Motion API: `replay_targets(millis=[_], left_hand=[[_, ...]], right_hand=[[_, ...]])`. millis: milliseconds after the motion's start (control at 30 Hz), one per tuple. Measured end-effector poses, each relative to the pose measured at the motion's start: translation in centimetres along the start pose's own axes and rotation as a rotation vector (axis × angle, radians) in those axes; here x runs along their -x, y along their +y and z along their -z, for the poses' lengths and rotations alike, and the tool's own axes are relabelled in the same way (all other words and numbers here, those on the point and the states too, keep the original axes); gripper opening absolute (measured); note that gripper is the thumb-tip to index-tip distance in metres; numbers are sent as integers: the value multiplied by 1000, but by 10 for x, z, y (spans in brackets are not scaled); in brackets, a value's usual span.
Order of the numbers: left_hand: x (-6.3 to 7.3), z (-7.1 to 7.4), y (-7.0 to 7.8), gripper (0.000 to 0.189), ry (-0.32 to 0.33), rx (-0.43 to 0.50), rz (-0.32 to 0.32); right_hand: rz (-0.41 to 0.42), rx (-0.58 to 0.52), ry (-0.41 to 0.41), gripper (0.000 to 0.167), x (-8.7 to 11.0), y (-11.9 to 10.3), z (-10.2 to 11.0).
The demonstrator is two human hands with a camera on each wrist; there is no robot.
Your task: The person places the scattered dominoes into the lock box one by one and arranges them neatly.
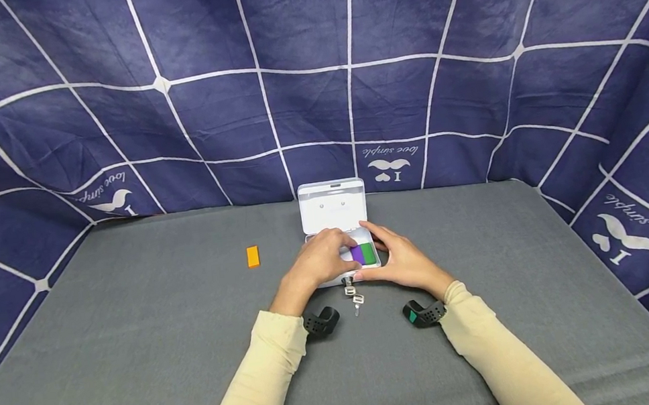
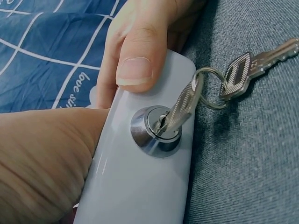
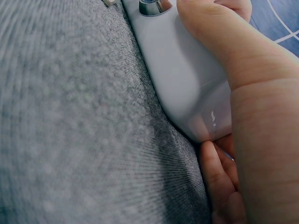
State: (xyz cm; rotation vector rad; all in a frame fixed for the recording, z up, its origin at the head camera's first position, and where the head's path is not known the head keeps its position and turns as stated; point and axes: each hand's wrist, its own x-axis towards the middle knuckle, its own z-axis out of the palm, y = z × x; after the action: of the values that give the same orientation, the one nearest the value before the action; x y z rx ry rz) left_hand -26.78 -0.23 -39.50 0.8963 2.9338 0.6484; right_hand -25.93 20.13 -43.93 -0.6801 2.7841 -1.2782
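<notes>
A white lidded box stands with its lid raised. My left hand reaches into it, thumb and fingers pinching a purple block. A green block lies right beside the purple one. Around the box's right side, my right hand grips it, with the thumb on the front edge in the left wrist view. A metal lock sits in the front face with a key in it. A second key hangs from the ring. The left fingertips are partly hidden.
An orange block lies on the grey cloth-covered table, left of the box. Behind the table hangs a blue curtain with white lines. Black bands are worn at both wrists.
</notes>
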Motion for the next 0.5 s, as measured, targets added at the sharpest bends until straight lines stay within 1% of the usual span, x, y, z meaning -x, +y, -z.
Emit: replay_targets(millis=[333, 500], left_hand=[[0, 0, 0, 38, 4, 13, 26], [0, 0, -1, 39, -6, 18, 31]], right_hand=[[-4, 0, 3, 106, 0, -1, 0], [-3, 2, -2, 106, 0, 0, 0]])
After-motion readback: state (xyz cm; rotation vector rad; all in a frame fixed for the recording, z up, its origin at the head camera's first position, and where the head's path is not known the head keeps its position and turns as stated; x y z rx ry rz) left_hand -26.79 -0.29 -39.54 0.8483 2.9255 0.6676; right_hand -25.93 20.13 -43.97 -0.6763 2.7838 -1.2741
